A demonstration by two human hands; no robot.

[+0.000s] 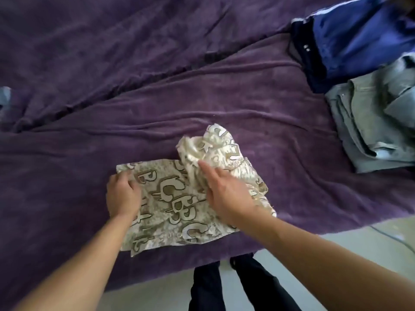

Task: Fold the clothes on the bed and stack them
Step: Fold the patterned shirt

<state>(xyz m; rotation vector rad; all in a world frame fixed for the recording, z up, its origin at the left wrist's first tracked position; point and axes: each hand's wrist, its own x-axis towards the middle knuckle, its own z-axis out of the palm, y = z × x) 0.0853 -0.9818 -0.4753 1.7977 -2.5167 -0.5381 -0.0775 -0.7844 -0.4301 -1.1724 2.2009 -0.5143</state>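
Note:
A cream garment [177,205] printed with brown letters lies partly flattened on the purple bedspread [247,97], close to the bed's near edge. Its far right part is bunched up in a crumpled heap. My left hand [122,195] pinches the garment's left edge with curled fingers. My right hand [224,191] lies on the bunched part, its fingers stretched out and pressing into the cloth. A folded pale denim garment [372,129] sits at the right, with a blue garment [359,39] behind it.
The bed's near edge runs across the lower frame, with pale floor [336,243] and my dark trouser legs [206,286] below it. A bit of pale blue cloth [4,97] shows at the far left. The bedspread is wrinkled in long ridges.

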